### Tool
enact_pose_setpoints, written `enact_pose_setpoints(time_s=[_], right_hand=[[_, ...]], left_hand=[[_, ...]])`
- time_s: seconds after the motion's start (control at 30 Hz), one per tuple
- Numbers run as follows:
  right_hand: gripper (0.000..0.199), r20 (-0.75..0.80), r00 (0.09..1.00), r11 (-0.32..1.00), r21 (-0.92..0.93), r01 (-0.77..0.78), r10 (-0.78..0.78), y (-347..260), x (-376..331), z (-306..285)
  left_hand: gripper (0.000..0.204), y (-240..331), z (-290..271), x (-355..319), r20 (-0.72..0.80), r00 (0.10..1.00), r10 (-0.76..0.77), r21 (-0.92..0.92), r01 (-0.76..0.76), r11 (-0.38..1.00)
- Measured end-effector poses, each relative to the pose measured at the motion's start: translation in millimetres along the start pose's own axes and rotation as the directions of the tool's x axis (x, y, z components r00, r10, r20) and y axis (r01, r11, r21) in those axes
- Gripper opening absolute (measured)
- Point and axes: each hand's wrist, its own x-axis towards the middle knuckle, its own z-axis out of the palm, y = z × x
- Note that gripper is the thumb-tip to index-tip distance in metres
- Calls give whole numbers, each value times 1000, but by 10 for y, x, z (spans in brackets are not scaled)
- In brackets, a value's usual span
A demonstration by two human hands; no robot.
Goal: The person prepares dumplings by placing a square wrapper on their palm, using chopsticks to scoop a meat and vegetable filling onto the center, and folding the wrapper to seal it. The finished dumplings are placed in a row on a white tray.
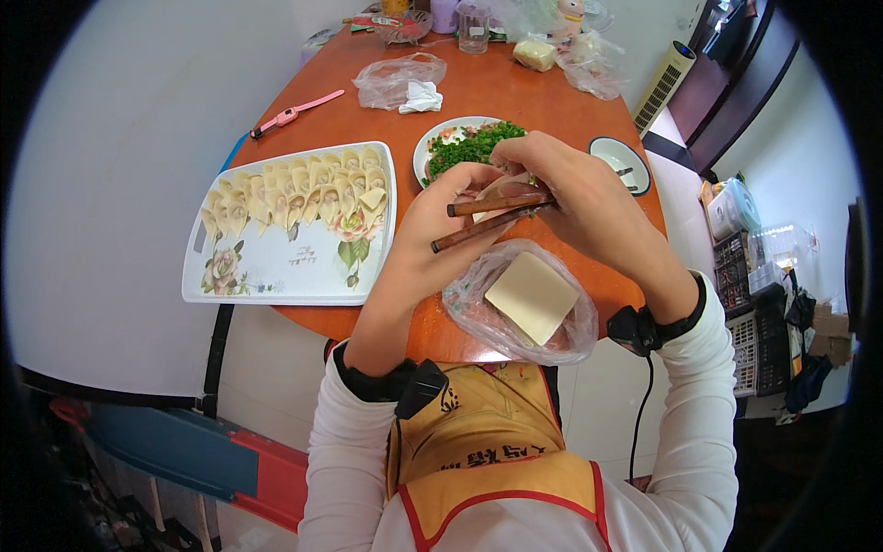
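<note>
Over the near part of the table my two hands meet in front of me. My right hand [575,189] is closed on a pair of brown chopsticks [483,232], whose thick ends stick out to the left. My left hand [440,213] is closed on a pale dumpling wrapper [504,189], mostly hidden by fingers; the right fingers are at it too. Behind them stands a plate [421,158] of minced filling topped with chopped greens [474,147]. Below my hands, a stack of square wrappers [532,296] lies on a clear plastic bag [467,304].
Rows of folded dumplings [303,189] fill the back of a white floral tray [276,276] at left. A small rimmed dish [607,152] sits at right. Farther back are a pink watch [287,116], a crumpled bag [377,85], a tissue [421,97] and a glass [474,32].
</note>
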Motion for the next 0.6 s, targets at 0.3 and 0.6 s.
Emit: enact_pose_setpoints(time_s=[0.3,0.6], right_hand=[[24,131,991,996,-90,-28,40,28,-40,-70],[19,58,980,973,119,-198,192,23,-60,89]], left_hand=[[26,56,18,-33,-44,997,-67,281,77,957],[33,2,57,-51,-130,984,-119,-115,104,988]])
